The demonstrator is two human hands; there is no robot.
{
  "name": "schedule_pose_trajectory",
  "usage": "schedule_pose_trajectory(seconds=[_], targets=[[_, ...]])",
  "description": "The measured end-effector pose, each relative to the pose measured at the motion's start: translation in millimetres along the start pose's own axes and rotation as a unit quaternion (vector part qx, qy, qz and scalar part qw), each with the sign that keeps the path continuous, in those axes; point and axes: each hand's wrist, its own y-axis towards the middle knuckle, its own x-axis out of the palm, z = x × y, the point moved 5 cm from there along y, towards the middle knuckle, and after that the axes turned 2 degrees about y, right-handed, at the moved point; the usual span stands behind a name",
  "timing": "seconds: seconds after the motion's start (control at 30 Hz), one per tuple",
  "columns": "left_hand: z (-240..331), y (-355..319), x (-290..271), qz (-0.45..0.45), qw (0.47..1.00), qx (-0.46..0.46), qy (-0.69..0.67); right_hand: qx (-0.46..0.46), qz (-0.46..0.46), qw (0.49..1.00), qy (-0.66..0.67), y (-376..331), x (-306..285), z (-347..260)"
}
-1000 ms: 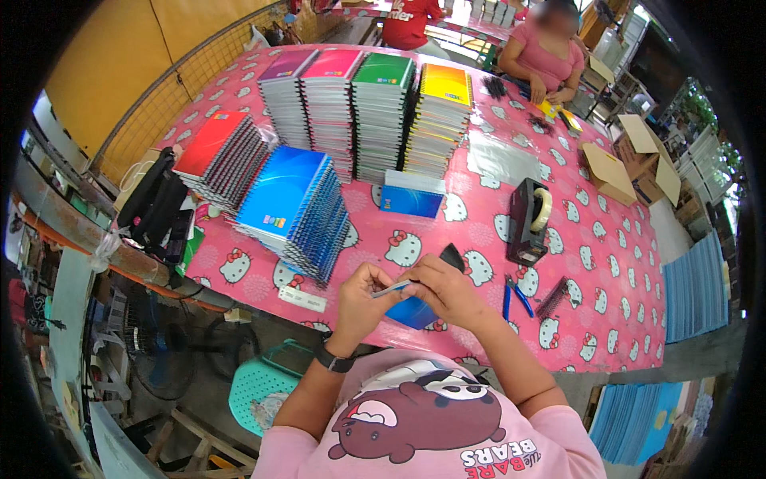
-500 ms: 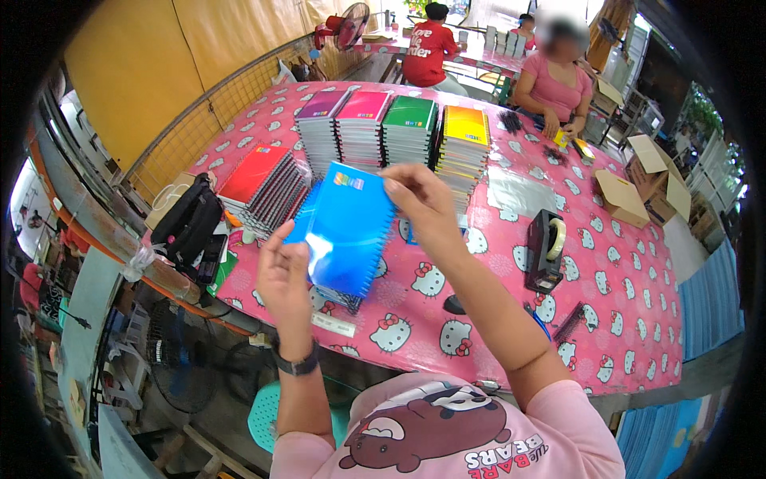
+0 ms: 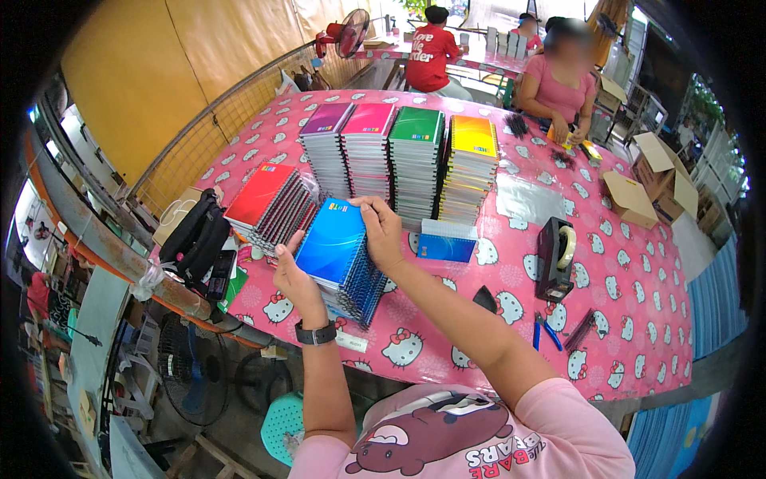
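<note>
I see left hand (image 3: 294,281) and right hand (image 3: 381,233) closed on blue notebook (image 3: 333,243) over worktop (image 3: 511,319) | light, stiff cover, best gripped by edges, clear of spiral.

Both hands have lowered the blue notebook (image 3: 331,243) onto the blue stack (image 3: 355,283).

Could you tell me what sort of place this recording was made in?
Probably a small open-sided workshop for sorting or packing stationery. Colour-sorted stacks of spiral notebooks cover a long table, a tape dispenser and cardboard boxes stand by, and another person works at the far end.
</note>
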Motion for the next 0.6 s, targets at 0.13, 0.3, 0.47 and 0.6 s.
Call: schedule_pose_trajectory(seconds=[0.13,0.3,0.47,0.6], targets=[[-4,-1,-2,0.055,0.998,-0.01,-0.007,-0.012,0.017,1.0,-0.017,-8,-2,-4],[-4,3,-14,0.043,0.998,-0.031,-0.03,-0.035,0.033,0.998,0.041,-9,-5,-12],[52,-38,-44,0.071,0.948,0.263,0.167,0.028,-0.1,0.898,-0.427,-22,-162,35],[70,-98,-56,0.112,0.931,0.312,0.152,-0.126,-0.091,0.765,-0.625,-36,-201,30]])
